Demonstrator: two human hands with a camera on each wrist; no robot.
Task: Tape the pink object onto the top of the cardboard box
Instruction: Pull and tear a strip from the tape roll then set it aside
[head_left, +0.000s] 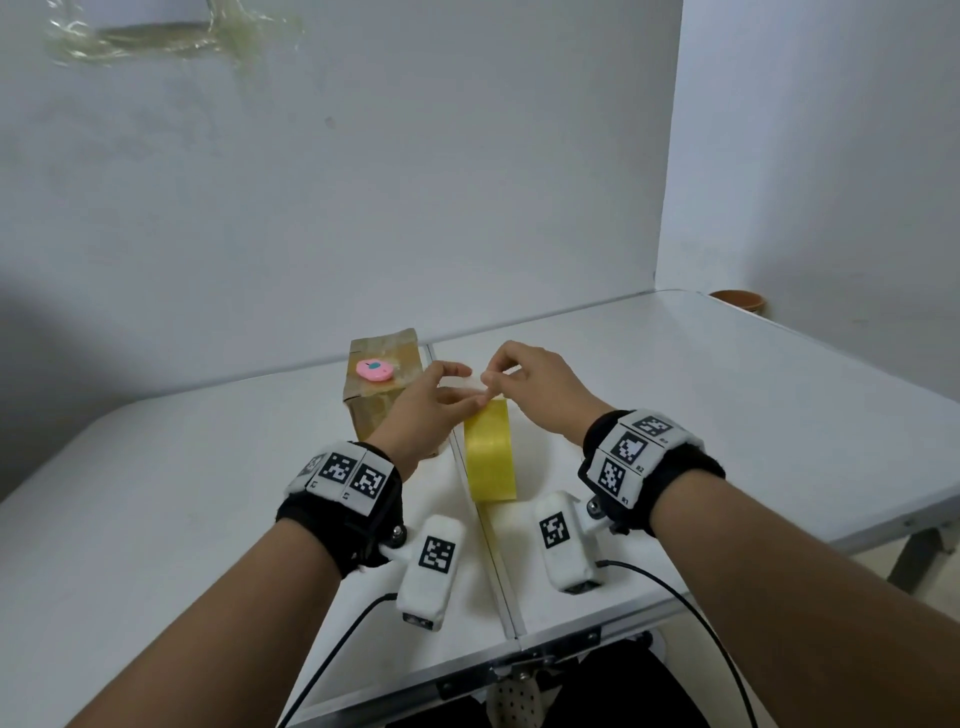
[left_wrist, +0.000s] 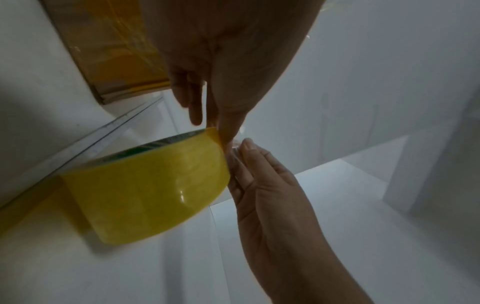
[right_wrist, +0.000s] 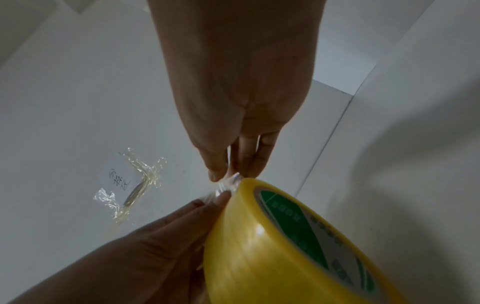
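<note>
Sitting on top of the box (head_left: 387, 387), the pink object (head_left: 374, 370) lies flat near the middle of the lid, with nothing fresh laid across it that I can make out; older glossy tape already covers the cardboard. It is to the left of both hands and just beyond them, close to the left hand (head_left: 423, 410) but not touched.

Step in hand, as I judge it: freeing a length of tape. The roll (head_left: 489, 452) stands on edge on the desk (head_left: 727, 395), just right of the box. Both hands meet at its top. The right hand (head_left: 535, 387) pinches the clear loose end (right_wrist: 226, 185) between thumb and fingers (right_wrist: 249, 162), narrow. The left fingers (left_wrist: 231, 131) come down on the same spot; the wrist views show them at the roll's rim beside the loose end, and they seem to pinch it too, though the exact grip is hard to read.

Next move, I think, calls for 1 hand steadying the roll while the other draws out a strip long enough to span the pink object and reach cardboard on both sides, then tearing it clean. The clear film could fold and stick to itself.

Farther out, a brown bowl (head_left: 737, 300) sits at the desk's far right corner, and a crumpled bit of tape (right_wrist: 130, 185) clings to the wall.
</note>
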